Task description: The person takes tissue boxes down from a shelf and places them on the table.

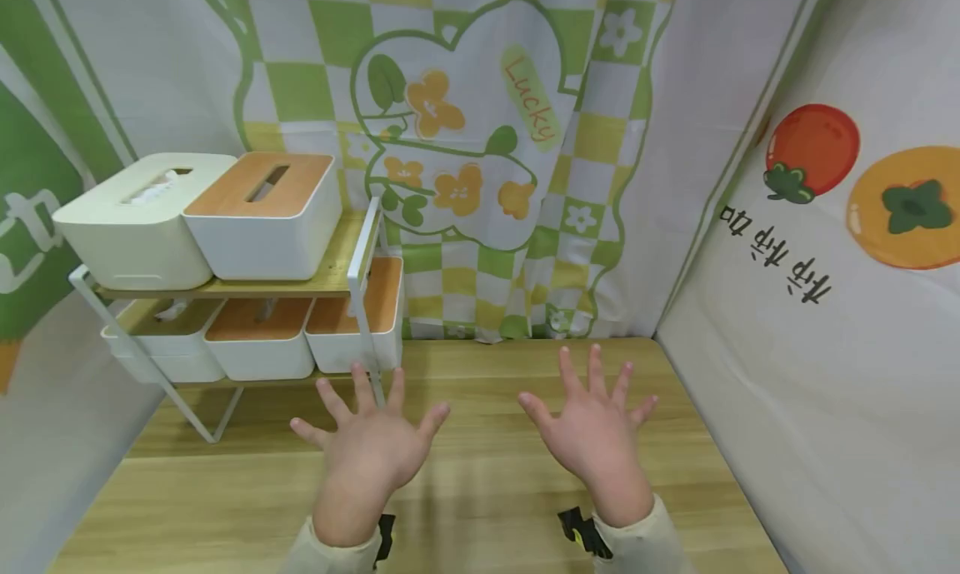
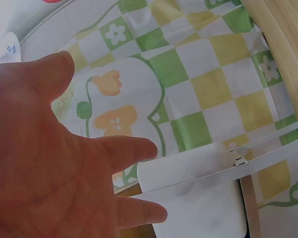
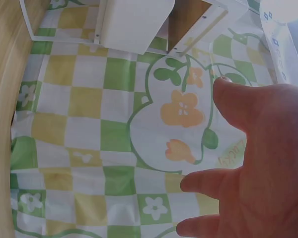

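Observation:
Both hands are held out over the wooden table [image 1: 480, 474], palms turned away in the head view, with nothing in them. The left hand [image 1: 370, 449] has its fingers spread, in front of a two-tier rack [image 1: 362, 262]. To the right, the right hand [image 1: 596, 432] is likewise spread, over bare wood. On the rack's upper shelf stand a cream tissue box [image 1: 142, 249] and a white tissue box with a wooden lid [image 1: 277, 245]. Several lidded boxes, among them a wooden-lidded one [image 1: 262, 353], sit on the lower shelf. The left wrist view shows the palm [image 2: 49, 153] and spread fingers.
A checkered green and yellow curtain [image 1: 465, 282] hangs behind the table. A white cloth wall [image 1: 810, 407] with printed fruit and lettering runs along the right side, and another cloth wall [image 1: 60, 407] along the left. The rack's white legs [image 1: 180, 411] stand on the table.

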Available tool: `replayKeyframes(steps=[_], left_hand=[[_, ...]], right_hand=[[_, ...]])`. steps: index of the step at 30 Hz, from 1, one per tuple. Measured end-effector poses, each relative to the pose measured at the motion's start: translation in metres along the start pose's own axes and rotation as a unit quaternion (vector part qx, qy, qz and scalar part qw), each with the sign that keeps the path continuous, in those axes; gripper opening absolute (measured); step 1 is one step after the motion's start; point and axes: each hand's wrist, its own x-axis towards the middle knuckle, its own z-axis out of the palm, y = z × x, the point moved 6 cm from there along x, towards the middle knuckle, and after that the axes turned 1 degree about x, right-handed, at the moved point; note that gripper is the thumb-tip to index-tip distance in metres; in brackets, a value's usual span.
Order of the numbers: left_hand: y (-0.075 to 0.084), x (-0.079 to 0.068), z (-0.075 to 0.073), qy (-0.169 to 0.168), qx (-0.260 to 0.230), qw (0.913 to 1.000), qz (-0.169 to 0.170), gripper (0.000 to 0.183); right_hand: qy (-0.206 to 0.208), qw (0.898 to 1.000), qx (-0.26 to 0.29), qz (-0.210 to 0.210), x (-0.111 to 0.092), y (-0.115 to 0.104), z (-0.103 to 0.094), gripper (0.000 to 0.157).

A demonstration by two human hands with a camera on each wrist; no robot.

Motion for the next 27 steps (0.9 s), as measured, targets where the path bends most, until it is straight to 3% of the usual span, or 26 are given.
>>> replayKeyframes(steps=[27], left_hand=[[-0.015, 0.005, 0.008, -0.02, -0.005, 0.9997, -0.011, 0.109]], right_hand=[[-0.008, 1.0, 0.012, -0.022, 0.009, -0.008, 0.019, 0.098]])
